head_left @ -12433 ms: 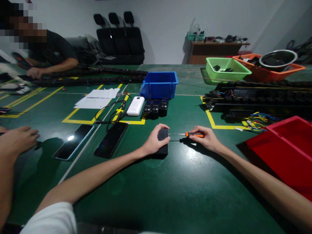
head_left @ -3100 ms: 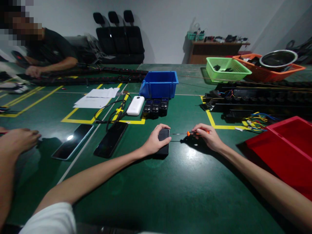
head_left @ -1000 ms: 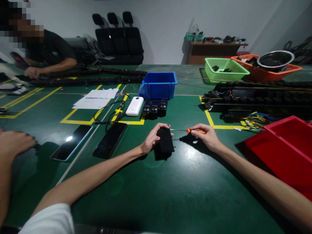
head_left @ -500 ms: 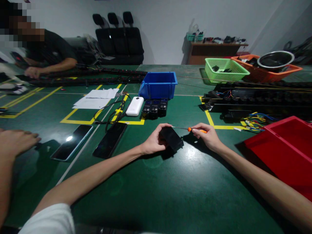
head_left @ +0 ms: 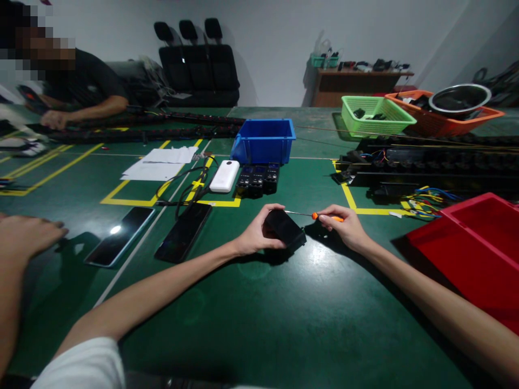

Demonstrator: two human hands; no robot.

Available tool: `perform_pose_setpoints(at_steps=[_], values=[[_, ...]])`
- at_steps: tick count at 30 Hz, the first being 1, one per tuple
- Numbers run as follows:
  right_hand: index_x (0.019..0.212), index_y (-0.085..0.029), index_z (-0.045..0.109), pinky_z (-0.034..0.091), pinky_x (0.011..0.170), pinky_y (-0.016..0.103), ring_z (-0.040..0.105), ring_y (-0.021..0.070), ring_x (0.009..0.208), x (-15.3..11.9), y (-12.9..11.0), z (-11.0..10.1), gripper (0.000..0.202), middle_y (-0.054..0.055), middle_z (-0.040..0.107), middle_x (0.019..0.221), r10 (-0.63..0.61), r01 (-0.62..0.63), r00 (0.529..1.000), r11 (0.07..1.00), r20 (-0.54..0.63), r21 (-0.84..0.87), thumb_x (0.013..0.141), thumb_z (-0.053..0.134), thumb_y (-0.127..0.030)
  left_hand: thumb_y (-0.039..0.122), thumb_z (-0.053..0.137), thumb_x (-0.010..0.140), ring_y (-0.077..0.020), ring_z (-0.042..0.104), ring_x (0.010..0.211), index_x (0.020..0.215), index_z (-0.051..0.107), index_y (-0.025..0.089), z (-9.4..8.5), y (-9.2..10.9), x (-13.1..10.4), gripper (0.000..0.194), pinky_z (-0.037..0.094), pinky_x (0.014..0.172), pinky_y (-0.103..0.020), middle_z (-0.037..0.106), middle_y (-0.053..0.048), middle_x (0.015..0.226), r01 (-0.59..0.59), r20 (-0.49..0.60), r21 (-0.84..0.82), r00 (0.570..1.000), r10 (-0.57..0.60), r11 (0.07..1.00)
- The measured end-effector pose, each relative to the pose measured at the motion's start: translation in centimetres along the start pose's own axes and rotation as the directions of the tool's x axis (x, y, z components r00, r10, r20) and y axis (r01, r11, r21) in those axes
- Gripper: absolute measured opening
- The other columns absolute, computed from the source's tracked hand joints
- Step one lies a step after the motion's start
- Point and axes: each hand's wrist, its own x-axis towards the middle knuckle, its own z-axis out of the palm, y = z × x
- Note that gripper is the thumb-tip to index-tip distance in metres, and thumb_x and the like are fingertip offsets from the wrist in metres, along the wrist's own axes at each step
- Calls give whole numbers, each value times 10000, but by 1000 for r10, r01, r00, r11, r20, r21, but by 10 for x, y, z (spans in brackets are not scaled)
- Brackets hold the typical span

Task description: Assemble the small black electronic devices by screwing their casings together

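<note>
A black box-shaped part [head_left: 286, 229] is gripped in my left hand [head_left: 259, 233], thumb below it and fingers on its upper side, tilted above the green table. My right hand [head_left: 341, 222] pinches a screwdriver [head_left: 315, 216] by its orange handle. Its thin shaft points left, and the tip is near the part's top edge by my left fingers; whether it touches cannot be made out. Several black devices [head_left: 257, 180] stand beyond my hands, in front of a blue bin [head_left: 267, 141]. Beside them lies a white power bank [head_left: 224, 176].
Two phones [head_left: 183, 232] [head_left: 120, 236], cables and papers [head_left: 159, 163] lie left. A red bin [head_left: 478, 254], wires [head_left: 430, 201] and black rails are right, baskets [head_left: 377, 116] behind. Another person's hand [head_left: 30, 235] rests at left; a person [head_left: 89, 86] sits far left.
The black part has turned slightly in my left hand, and my left thumb shows more fully beneath it. The right hand and screwdriver have barely moved.
</note>
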Motion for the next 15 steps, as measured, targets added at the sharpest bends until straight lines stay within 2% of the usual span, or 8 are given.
perform_pose_setpoints(at_steps=[2,4,7,9,12,15], values=[[859,-172,709,399,526,234,511,96,575,0,0,0,223,14,658,720,-2,2,1000,1000,4,2,767,757,-369,347,873,578,-241,601,1073,1287,398,259,-1,1,0,858,508,891,-360,569,-99,1205,-3,10,-34,1000,3,999],[859,-173,709,397,528,230,509,92,575,0,1,0,217,12,657,721,-2,2,1000,1000,4,9,766,759,-363,407,854,606,-236,617,1024,1270,405,255,-2,1,1,816,527,821,-334,584,-92,1153,11,18,-78,1000,-9,997],[856,-174,708,400,529,226,509,90,572,0,3,-1,230,8,657,719,6,-6,1000,1000,7,15,747,773,-366,540,792,646,-220,652,872,1239,412,265,-3,-1,2,756,538,673,-305,606,-78,1078,62,20,-173,998,-60,983],[853,-175,710,401,529,226,508,90,570,0,4,-1,241,8,659,722,14,-14,1000,1000,6,14,734,782,-372,633,712,684,-205,664,761,1215,439,254,-4,-3,3,707,535,636,-317,628,-72,1038,106,39,-266,994,-100,958],[859,-176,712,398,528,225,506,89,566,-1,4,-1,250,10,667,737,22,-22,1000,1000,5,7,727,786,-375,764,552,722,-207,670,704,1124,553,161,-6,-3,5,725,527,667,-334,663,-104,980,193,80,-418,981,-176,888],[871,-176,713,397,531,229,503,90,565,-2,2,0,253,13,671,746,24,-24,1000,1000,14,-6,733,780,-378,776,451,778,-236,685,788,1076,621,107,-7,-1,6,752,522,737,-343,683,-151,1007,231,61,-519,970,-234,823]])
